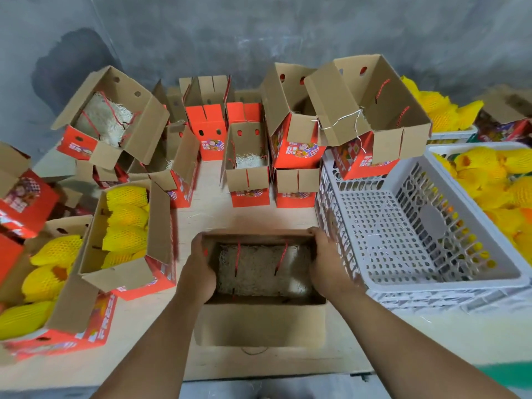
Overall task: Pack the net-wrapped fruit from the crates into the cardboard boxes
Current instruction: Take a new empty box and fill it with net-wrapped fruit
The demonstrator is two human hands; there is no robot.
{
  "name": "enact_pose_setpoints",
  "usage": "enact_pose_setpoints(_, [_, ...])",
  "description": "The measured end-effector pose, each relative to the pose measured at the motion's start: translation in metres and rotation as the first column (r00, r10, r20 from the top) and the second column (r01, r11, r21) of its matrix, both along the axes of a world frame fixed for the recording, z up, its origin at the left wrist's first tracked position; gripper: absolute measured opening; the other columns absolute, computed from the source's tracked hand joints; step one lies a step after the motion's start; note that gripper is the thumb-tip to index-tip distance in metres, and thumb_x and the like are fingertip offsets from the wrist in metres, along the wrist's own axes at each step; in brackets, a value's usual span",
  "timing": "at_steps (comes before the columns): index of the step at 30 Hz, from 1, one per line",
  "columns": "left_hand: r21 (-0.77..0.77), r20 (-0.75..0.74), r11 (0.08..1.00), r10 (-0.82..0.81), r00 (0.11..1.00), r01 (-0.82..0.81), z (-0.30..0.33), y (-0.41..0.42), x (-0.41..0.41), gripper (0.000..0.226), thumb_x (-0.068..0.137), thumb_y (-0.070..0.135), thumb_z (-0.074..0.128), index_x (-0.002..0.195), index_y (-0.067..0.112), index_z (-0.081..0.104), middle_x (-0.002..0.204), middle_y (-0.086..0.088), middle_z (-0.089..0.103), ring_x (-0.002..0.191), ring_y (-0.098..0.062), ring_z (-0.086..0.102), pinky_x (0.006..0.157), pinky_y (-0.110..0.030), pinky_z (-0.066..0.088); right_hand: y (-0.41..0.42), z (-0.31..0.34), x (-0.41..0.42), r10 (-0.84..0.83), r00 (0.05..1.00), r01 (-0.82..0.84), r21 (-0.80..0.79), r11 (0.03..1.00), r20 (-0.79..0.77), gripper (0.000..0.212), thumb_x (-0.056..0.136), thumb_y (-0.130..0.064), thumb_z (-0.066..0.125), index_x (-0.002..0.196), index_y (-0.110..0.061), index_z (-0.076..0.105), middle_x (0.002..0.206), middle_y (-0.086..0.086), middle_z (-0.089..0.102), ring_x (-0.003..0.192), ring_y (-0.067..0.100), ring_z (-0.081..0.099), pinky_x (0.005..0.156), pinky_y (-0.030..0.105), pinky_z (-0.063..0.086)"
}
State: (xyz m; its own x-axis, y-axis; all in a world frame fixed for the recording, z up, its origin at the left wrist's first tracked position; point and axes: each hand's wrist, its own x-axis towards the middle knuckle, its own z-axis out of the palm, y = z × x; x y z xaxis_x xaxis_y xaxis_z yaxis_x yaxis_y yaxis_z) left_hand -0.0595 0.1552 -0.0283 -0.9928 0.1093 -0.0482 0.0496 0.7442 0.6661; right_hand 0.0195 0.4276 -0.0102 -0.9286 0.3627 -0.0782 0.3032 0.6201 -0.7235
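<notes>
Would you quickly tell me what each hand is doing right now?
Left hand: grips the left wall of the open cardboard box.
Right hand: grips the same box's right wall.

I have one view only, a wide-angle camera worn on the head, looking forward and steeply down onto the table [201, 367]. It sits close above the open box [260, 321] at 6 o'clock, forearms entering from the bottom edge. Straight lines bow toward the edges. The grey wall [259, 33] fills 12 o'clock.
</notes>
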Motion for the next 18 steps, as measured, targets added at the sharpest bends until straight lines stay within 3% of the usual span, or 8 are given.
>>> enact_pose_setpoints(2, [-0.053,0.155,0.998,-0.01,0.988,0.019,0.004,-0.002,-0.014,0.067,0.102,-0.003,0.045,0.158,0.024,0.018,0.122,-0.001,0.052,0.092,-0.017,0.059,0.087,-0.036,0.053,0.004,0.003,-0.003,0.041,0.998,-0.04,-0.007,0.999,0.043,0.076,0.088,0.004,0.049,0.153,-0.031,0.034,0.148,0.014,0.042,0.128,0.028,0.049,0.112,0.043,0.04])
enact_pose_setpoints(3, [-0.087,0.231,0.996,-0.011,0.973,0.032,0.009,-0.003,-0.022,0.064,0.104,-0.001,0.044,0.158,0.024,0.02,0.126,-0.002,0.053,0.095,-0.014,0.058,0.088,-0.03,0.05,0.008,0.004,-0.005,0.055,0.994,-0.054,-0.01,0.998,0.091,0.074,0.089,0.002,0.049,0.154,-0.031,0.034,0.147,0.016,0.045,0.127,0.031,0.051,0.107,0.036,0.042])
enact_pose_setpoints(5, [-0.127,0.322,0.991,0.009,0.947,0.033,0.014,0.0,-0.033,0.06,0.107,0.005,0.042,0.16,0.023,0.021,0.151,-0.007,0.047,0.126,-0.026,0.056,0.105,-0.036,0.045,0.016,0.01,-0.012,0.066,0.969,-0.062,-0.023,0.998,0.239,0.075,0.092,0.005,0.046,0.157,-0.029,0.031,0.147,0.018,0.049,0.125,0.033,0.055,0.096,0.027,0.043])
enact_pose_setpoints(7, [-0.169,0.37,0.985,0.049,0.928,0.016,0.016,0.008,-0.028,0.062,0.109,0.015,0.043,0.163,0.021,0.013,0.166,-0.01,0.031,0.148,-0.038,0.037,0.12,-0.05,0.033,0.016,0.014,-0.009,0.079,0.936,-0.078,-0.015,0.997,0.344,0.08,0.094,0.005,0.046,0.162,-0.027,0.02,0.157,0.019,0.039,0.138,0.034,0.047,0.108,0.03,0.04])
enact_pose_setpoints(10, [-0.344,0.139,0.939,0.068,0.988,-0.016,0.017,0.026,-0.001,0.066,0.105,0.032,0.051,0.161,0.02,0.019,0.166,-0.012,0.025,0.152,-0.038,0.024,0.124,-0.054,0.021,0.006,0.013,0.01,0.054,0.957,-0.082,0.089,0.993,0.284,0.079,0.097,-0.012,0.053,0.164,-0.023,0.012,0.17,0.014,0.004,0.156,0.034,0.014,0.126,0.044,0.019])
enact_pose_setpoints(12, [-0.233,-0.11,0.97,0.038,0.993,-0.063,0.026,0.053,0.018,0.055,0.101,0.035,0.057,0.152,0.025,0.038,0.156,-0.008,0.039,0.145,-0.032,0.033,0.121,-0.052,0.027,0.002,0.019,0.02,0.059,0.992,-0.066,0.063,0.996,0.108,0.07,0.097,-0.009,0.053,0.161,-0.014,0.024,0.167,0.015,0.014,0.153,0.032,0.021,0.124,0.025,0.019])
enact_pose_setpoints(14, [-0.039,-0.249,0.998,-0.053,0.967,0.045,0.035,0.093,0.04,0.042,0.101,0.033,0.058,0.142,0.026,0.05,0.144,-0.004,0.05,0.135,-0.024,0.044,0.116,-0.046,0.035,0.004,0.027,0.025,0.057,0.997,-0.058,-0.013,0.998,-0.057,0.061,0.095,-0.001,0.052,0.154,-0.009,0.036,0.155,0.012,0.038,0.141,0.026,0.042,0.106,-0.001,0.021])
enact_pose_setpoints(18, [0.332,-0.188,0.872,-0.314,0.931,0.361,0.048,0.193,0.074,0.026,0.109,0.027,0.046,0.131,0.022,0.059,0.127,0.009,0.062,0.118,-0.006,0.058,0.11,-0.036,0.048,0.031,0.049,0.033,0.005,0.982,-0.039,-0.173,0.984,-0.188,0.047,0.099,0.001,0.049,0.145,-0.011,0.049,0.131,0.004,0.06,0.114,0.016,0.058,0.09,0.004,0.038])
